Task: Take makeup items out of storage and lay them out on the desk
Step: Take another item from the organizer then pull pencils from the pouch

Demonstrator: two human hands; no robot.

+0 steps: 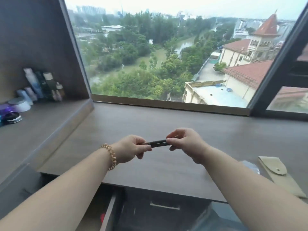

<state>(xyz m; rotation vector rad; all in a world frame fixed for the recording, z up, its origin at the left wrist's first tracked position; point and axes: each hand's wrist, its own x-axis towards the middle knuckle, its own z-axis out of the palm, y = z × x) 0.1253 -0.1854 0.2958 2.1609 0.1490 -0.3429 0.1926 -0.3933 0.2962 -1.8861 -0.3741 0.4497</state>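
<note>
Head cam, looking down at the desk [183, 127]: both hands are up over it, holding a slim dark makeup pencil [158, 142] level between them. The left hand [131, 148] pinches the left end, where there's a bit of metal, and the right hand [185, 144] has its fingers curled round the right end, so both are clamped on the same pencil, which isn't touching the desk. A coiled gold hair tie [110, 156] sits on the left wrist. On the right of the desk lies a beige snap pouch [276, 170]. The side shelf [38, 127] on the left holds bottles and jars [38, 87], kinda blurry. An open drawer [158, 212] shows below the desk edge.
</note>
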